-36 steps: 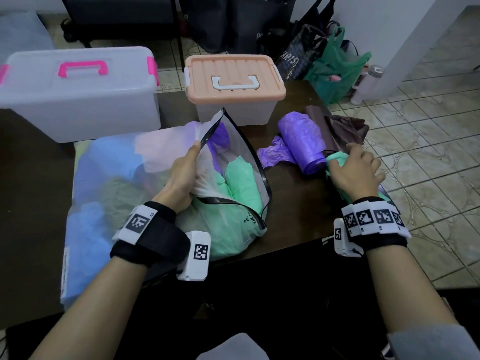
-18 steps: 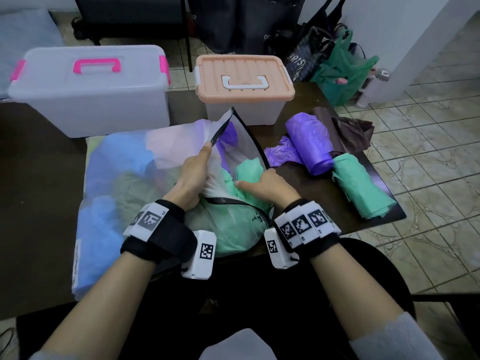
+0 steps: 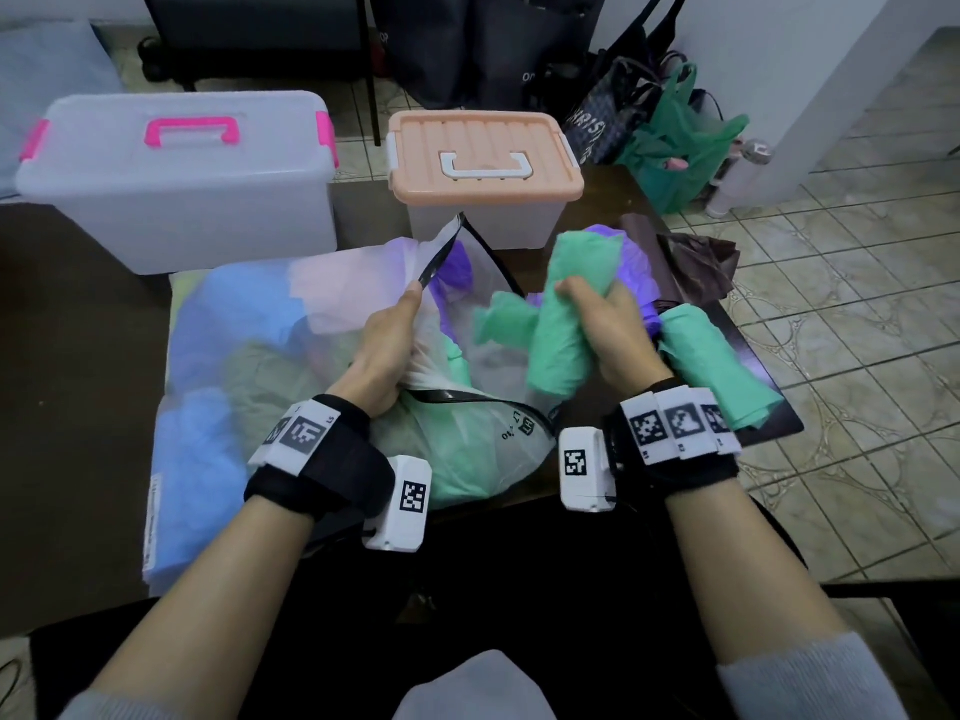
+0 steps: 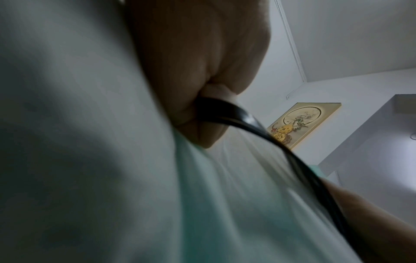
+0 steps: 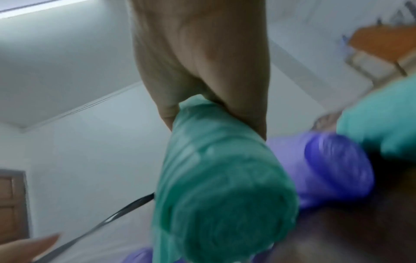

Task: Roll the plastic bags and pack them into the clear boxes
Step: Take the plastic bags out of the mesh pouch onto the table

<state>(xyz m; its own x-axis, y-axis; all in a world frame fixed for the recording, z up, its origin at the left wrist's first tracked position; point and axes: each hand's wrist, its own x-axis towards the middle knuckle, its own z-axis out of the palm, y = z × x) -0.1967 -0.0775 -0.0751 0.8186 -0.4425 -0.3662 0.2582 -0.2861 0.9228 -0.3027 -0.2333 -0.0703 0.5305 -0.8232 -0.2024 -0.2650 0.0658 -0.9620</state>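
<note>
The left hand (image 3: 387, 350) pinches the black rim of the big clear pouch (image 3: 467, 439) and lifts it, likely to keep the mouth open. The right hand (image 3: 605, 324) has its grip wrapped tight round a green roll (image 3: 563, 324), held just above the pouch. Two more rolls lie right of the pouch. Behind it, both clear boxes (image 3: 176, 200) have lids on.

Both forearms are bare, with grey sleeves (image 3: 810, 683) pushed up. Each wrist wears a black strap (image 3: 332, 472) carrying white blocks printed with black square codes (image 3: 414, 497) and a white camera box (image 3: 584, 467).
</note>
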